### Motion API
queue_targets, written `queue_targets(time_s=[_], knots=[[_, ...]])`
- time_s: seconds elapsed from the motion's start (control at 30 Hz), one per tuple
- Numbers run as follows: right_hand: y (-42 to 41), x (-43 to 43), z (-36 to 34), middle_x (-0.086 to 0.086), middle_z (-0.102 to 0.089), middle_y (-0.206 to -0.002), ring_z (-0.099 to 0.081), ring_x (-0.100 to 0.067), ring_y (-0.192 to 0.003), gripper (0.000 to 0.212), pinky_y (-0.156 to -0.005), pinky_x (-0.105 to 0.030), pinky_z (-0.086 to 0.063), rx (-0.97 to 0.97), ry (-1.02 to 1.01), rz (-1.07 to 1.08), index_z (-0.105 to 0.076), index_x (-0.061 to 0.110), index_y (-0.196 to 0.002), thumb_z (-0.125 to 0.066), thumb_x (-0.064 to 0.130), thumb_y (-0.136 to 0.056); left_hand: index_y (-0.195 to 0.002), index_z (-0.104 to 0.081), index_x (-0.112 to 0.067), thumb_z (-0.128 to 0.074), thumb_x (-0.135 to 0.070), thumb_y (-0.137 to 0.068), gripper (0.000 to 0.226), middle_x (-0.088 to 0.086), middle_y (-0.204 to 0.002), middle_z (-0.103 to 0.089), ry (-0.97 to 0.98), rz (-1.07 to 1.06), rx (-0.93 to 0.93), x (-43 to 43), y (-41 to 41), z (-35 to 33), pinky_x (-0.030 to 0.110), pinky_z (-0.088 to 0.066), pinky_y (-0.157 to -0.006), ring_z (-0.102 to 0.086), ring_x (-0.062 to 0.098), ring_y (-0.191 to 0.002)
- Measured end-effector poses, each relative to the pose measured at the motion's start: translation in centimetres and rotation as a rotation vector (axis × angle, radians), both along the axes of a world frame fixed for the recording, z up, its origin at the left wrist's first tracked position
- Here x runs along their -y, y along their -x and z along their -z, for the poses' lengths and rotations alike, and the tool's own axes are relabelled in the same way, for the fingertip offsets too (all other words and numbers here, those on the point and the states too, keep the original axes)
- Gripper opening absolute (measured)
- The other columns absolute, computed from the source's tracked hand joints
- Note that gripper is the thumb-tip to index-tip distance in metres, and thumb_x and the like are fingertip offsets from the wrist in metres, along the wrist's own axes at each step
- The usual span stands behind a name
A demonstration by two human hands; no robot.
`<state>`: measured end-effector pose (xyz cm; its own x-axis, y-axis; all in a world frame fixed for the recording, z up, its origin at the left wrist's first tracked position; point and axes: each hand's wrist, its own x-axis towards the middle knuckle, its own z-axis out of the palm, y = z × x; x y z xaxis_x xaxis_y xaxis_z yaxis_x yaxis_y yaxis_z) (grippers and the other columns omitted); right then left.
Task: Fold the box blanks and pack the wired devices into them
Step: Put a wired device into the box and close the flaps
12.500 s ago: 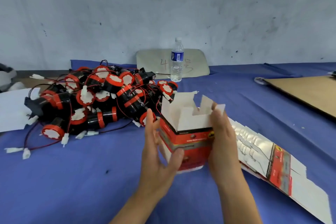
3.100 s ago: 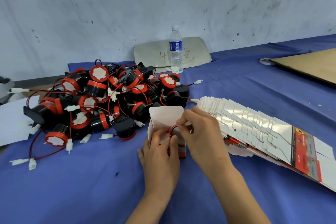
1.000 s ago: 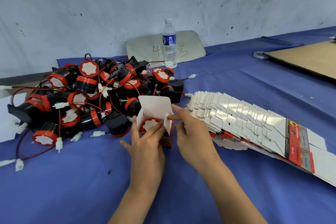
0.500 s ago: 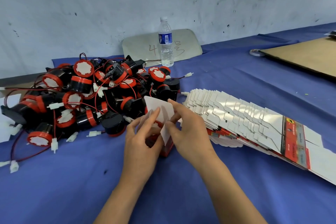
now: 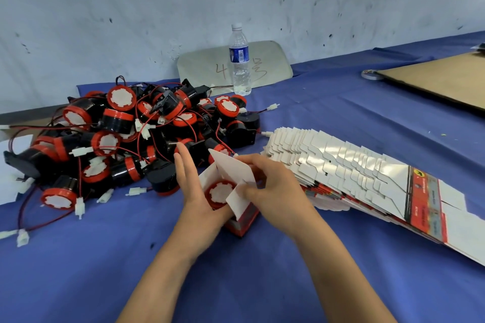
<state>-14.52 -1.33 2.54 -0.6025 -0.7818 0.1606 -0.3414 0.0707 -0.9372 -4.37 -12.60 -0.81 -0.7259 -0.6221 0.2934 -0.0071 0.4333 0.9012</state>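
A small red and white box (image 5: 242, 219) stands on the blue cloth in front of me with its top flaps up. Inside it sits a black device with a red rim and white face (image 5: 219, 192). My left hand (image 5: 193, 191) lies against the box's left side, fingers straight and pointing away. My right hand (image 5: 273, 190) pinches the near white side flap (image 5: 236, 200). The tall lid flap (image 5: 232, 169) stands up behind. A heap of wired red and black devices (image 5: 126, 136) lies to the left. A fanned stack of flat box blanks (image 5: 354, 176) lies to the right.
A water bottle (image 5: 239, 60) stands at the back before a grey board (image 5: 273, 60) leaning on the wall. A brown cardboard sheet (image 5: 446, 81) and a tape roll (image 5: 371, 75) are at the far right. White paper (image 5: 10, 165) lies at the left edge.
Half a second ago both hands covered the box top with the flaps pressed in. Now the flaps stand apart, the device shows inside, and my left fingers have straightened along the box's side.
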Motion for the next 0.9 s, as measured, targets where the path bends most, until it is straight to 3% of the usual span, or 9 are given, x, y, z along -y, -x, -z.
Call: queue_targets(time_s=[0.07,0.13,0.23,0.37,0.5,0.63,0.7,0.8,0.9], knots=[[0.1,-0.2,0.1,0.010,-0.065,-0.103,-0.059,-0.003,-0.089,0.038,-0.063,-0.008,-0.047,0.007,-0.046,-0.042,-0.060,0.034,-0.117,-0.062,0.010,-0.088,-0.124,0.023,-0.075,-0.083,-0.058,-0.056,0.127,-0.011,-0.162,0.005,-0.083,0.103,0.027,0.5,-0.3,-0.1,0.035,-0.038,-0.111,-0.011,0.007,-0.147],[0.2,-0.3,0.2,0.014,-0.064,-0.102,-0.059,-0.002,-0.087,0.038,-0.065,-0.011,-0.048,0.004,-0.082,-0.055,-0.060,0.035,-0.118,-0.064,0.014,-0.087,-0.126,0.023,-0.074,-0.083,-0.058,-0.055,0.129,-0.011,-0.162,0.000,-0.086,0.160,0.067,1.0,-0.6,-0.2,0.046,-0.034,-0.113,-0.012,0.011,-0.148],[0.5,-0.4,0.3,0.017,-0.065,-0.107,-0.062,-0.002,-0.092,0.041,-0.074,-0.020,-0.054,0.063,-0.115,-0.101,-0.058,0.038,-0.121,-0.065,0.016,-0.087,-0.126,0.022,-0.073,-0.086,-0.052,-0.059,0.129,-0.014,-0.161,0.009,-0.063,0.175,0.116,1.1,-0.7,-0.6,0.046,-0.031,-0.115,-0.004,0.009,-0.148],[0.1,-0.2,0.7,0.009,-0.067,-0.097,-0.065,-0.014,-0.089,0.033,-0.073,-0.037,-0.059,0.089,-0.138,-0.132,-0.058,0.041,-0.105,-0.059,0.012,-0.089,-0.125,0.023,-0.069,-0.079,-0.042,-0.065,0.121,-0.030,-0.148,0.032,0.089,0.107,0.140,0.5,-0.8,-0.6,0.028,-0.024,-0.113,0.016,-0.016,-0.137],[0.0,-0.2,0.8,0.002,-0.069,-0.088,-0.067,-0.016,-0.080,0.032,-0.060,-0.033,-0.060,0.167,-0.108,-0.125,-0.061,0.037,-0.088,-0.055,0.006,-0.090,-0.139,-0.002,-0.058,-0.057,-0.003,-0.093,0.090,-0.034,-0.149,-0.026,-0.059,0.253,-0.019,-0.2,-0.3,-0.4,0.014,-0.039,-0.103,-0.031,-0.011,-0.134],[-0.2,0.0,1.0,0.001,-0.069,-0.083,-0.068,-0.016,-0.072,0.037,-0.057,-0.037,-0.060,0.130,-0.101,-0.070,-0.060,0.033,-0.084,-0.049,-0.002,-0.087,-0.129,-0.050,-0.034,-0.045,-0.003,-0.098,0.044,-0.013,-0.127,-0.062,-0.251,0.063,-0.196,-0.7,-0.1,-0.3,0.025,-0.046,-0.098,-0.056,0.007,-0.120],[-0.4,0.1,0.9,0.002,-0.068,-0.078,-0.068,-0.014,-0.063,0.044,-0.052,-0.033,-0.059,0.122,-0.075,-0.044,-0.061,0.036,-0.087,-0.047,-0.005,-0.084,-0.117,-0.055,-0.028,-0.056,-0.004,-0.094,0.033,-0.017,-0.117,-0.064,-0.062,-0.025,-0.142,-1.5,0.1,0.3,0.020,-0.046,-0.090,-0.058,0.004,-0.113],[-0.2,-0.1,0.6,0.004,-0.069,-0.088,-0.068,-0.022,-0.074,0.062,-0.061,-0.037,-0.059,0.062,-0.046,-0.090,-0.057,0.046,-0.116,-0.047,-0.006,-0.083,-0.112,-0.060,-0.014,-0.060,-0.001,-0.090,0.025,-0.017,-0.133,-0.051,0.104,-0.111,-0.046,-2.2,0.8,1.3,0.028,-0.045,-0.096,-0.050,0.006,-0.122],[-0.1,-0.6,-0.1,0.006,-0.070,-0.096,-0.067,-0.015,-0.087,0.052,-0.078,-0.032,-0.057,0.039,0.019,-0.187,-0.055,0.045,-0.126,-0.060,0.020,-0.081,-0.120,-0.062,-0.009,-0.058,0.000,-0.091,0.031,-0.017,-0.140,-0.042,0.080,-0.123,-0.002,-2.3,1.1,1.1,0.028,-0.044,-0.100,-0.044,0.004,-0.127]])
